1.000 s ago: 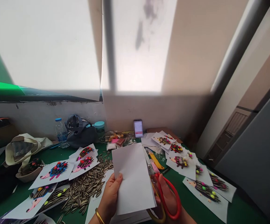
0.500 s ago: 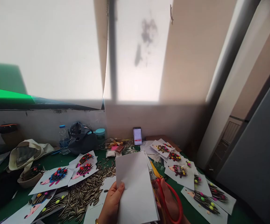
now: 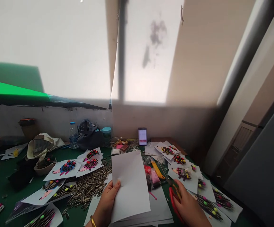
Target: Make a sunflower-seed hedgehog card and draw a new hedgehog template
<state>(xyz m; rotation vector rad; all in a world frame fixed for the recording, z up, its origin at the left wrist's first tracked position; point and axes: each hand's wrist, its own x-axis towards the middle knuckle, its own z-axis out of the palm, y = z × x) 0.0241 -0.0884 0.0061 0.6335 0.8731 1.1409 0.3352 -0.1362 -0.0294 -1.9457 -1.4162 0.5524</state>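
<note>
My left hand (image 3: 108, 200), with a gold bangle at the wrist, pinches the left edge of a blank white paper sheet (image 3: 130, 186). The thumb lies on its face, and the fingers are hidden behind. To the right, my right hand (image 3: 191, 203) is closed around red-handled scissors (image 3: 173, 201), their blades pointing up and away, apart from the sheet. More white paper (image 3: 159, 205) lies beneath the held sheet. Striped sunflower seeds (image 3: 89, 186) are heaped to the left of my left hand.
Hedgehog pictures made with seeds and coloured balls lie left (image 3: 64, 168) and right (image 3: 184, 175). A yellow tool (image 3: 157, 171) and clay packets (image 3: 154, 178) sit behind the sheet. Farther back stand a phone (image 3: 142, 137), bottle (image 3: 73, 135) and dark bag (image 3: 89, 137).
My right hand has moved the scissors right, away from the sheet. My left hand and the sheet have shifted left. The view has turned slightly left.
</note>
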